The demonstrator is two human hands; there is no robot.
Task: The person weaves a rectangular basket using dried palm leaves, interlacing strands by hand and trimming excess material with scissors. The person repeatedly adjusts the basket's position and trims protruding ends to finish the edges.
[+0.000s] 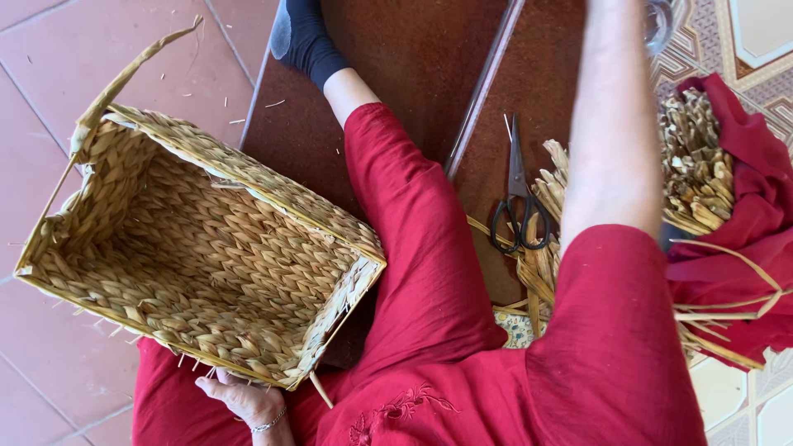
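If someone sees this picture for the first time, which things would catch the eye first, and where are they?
The eye goes first to the large woven basket at the left, tipped on its side so its braided inside shows, with the left hand touching its lower edge. Next come the red trousers filling the middle and bottom. Black scissors lie on the brown mat between the legs, beside a bundle of dry straw on red cloth at the right.

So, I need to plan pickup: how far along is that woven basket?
The rectangular basket has its base and four walls woven. The left hand steadies its near edge, where loose strand ends stick out. A long strand hangs untucked at the far corner. Scissors and dried fibre bundles lie beside the legs. The right hand is out of view.
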